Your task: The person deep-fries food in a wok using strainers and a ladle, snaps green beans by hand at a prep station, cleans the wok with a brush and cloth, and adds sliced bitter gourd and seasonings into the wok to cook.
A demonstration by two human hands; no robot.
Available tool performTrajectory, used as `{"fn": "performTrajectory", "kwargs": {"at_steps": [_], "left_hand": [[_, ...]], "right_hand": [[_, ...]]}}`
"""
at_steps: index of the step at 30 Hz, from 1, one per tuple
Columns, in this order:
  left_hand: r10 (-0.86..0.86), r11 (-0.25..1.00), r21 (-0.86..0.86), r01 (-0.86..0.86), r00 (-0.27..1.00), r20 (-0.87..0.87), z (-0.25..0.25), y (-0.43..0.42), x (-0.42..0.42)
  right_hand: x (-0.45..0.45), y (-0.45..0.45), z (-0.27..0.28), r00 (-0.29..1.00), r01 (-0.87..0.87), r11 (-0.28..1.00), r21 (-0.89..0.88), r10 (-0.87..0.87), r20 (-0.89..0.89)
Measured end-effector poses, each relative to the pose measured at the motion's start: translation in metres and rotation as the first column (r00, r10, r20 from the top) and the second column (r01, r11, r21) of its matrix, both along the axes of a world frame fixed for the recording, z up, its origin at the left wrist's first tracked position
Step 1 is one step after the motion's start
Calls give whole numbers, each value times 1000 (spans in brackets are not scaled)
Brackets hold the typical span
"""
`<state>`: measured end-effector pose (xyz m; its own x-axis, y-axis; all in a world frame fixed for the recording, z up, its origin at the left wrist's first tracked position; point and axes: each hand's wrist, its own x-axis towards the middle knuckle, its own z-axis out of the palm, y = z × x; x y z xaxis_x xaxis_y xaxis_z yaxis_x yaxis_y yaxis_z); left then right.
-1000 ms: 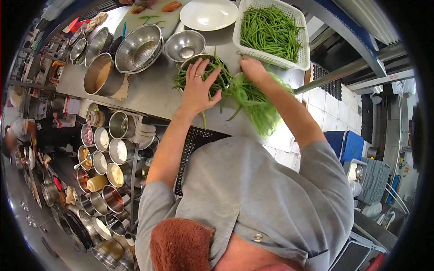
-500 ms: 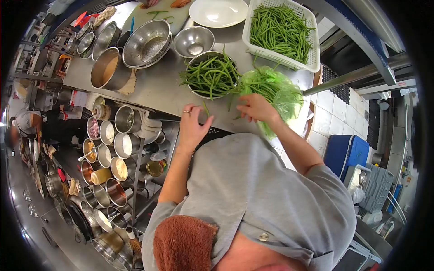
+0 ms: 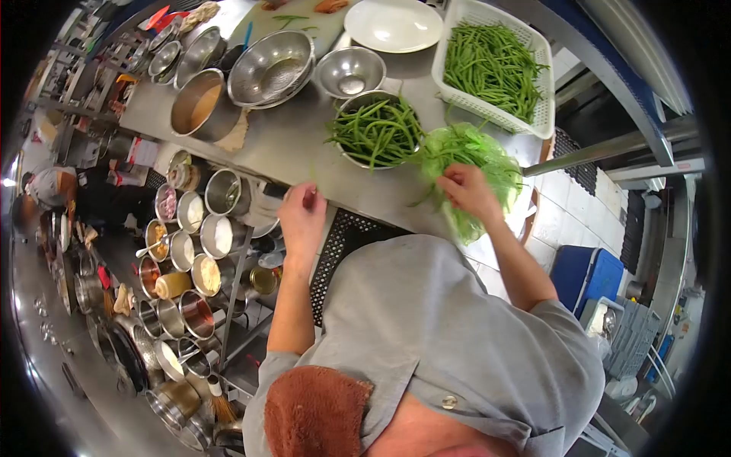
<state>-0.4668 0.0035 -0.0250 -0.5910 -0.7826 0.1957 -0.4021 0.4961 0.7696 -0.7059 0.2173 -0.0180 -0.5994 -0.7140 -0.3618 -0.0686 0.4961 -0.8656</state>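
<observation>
My left hand (image 3: pixel 303 217) is over the counter's front edge, its fingers curled together; a faint green streak shows above them, too blurred to name. My right hand (image 3: pixel 466 190) is at the near side of a green plastic bag (image 3: pixel 495 171) with green beans in it, fingers bent together, and what they hold is hidden. Between and beyond my hands stands a metal bowl heaped with green beans (image 3: pixel 377 131). A white basket (image 3: pixel 550 107) of green beans (image 3: pixel 491 68) stands at the back right.
A small metal bowl (image 3: pixel 351 73), a colander (image 3: pixel 272 70), a pot (image 3: pixel 199 105) and a white plate (image 3: pixel 393 24) stand on the steel counter (image 3: pixel 278 148). Containers of ingredients (image 3: pixel 218 234) are below left. Another person (image 3: pixel 52 187) is far left. A blue cooler (image 3: pixel 585 266) stands right.
Both hands have come back from the bowl and bag; my left hand has moved left to the counter edge, and my right hand has returned to the bag. The view has shifted.
</observation>
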Motion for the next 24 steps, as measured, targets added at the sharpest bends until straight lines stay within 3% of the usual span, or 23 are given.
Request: {"fn": "performTrajectory", "kwargs": {"at_steps": [4,7,9,13,15,16,18,19,22,23,24], "left_hand": [[-127,988,-114,107,974,-187,43,-3,-50],[-236,972,-56,230,954,-182,43,0,-95],[-279,851,-489,193,954,-109,34,9,-112],[-353,809,-504,303,936,-3,27,28,-107],[-389,802,-494,336,921,-5,21,27,-106],[-365,798,-524,300,931,-22,20,24,-104],[-288,787,-589,182,953,-90,31,32,-101],[-289,793,-581,183,953,-95,29,38,-99],[-622,714,-524,464,764,-171,25,69,-95],[-655,731,-339,592,747,-109,18,85,-100],[-696,715,-136,685,716,-55,8,97,-104]], "right_hand": [[-11,-8,28,993,-28,1000,2,28,-115],[-22,-26,38,984,-62,991,-115,41,-175],[-20,-52,49,983,-66,988,-142,40,-178],[-26,-74,41,999,-1,973,-233,-10,-47],[-36,-57,46,985,46,969,-245,-85,-149],[-45,-41,44,985,143,963,-230,-161,-61],[-64,1,36,978,131,978,-161,-154,-141],[-69,15,30,971,100,990,-101,-119,-208],[-50,42,4,977,47,998,-38,-53,-206],[-46,39,-8,978,45,998,-35,-51,-203],[-40,33,-21,899,-4,995,-102,-42,-437]]}}
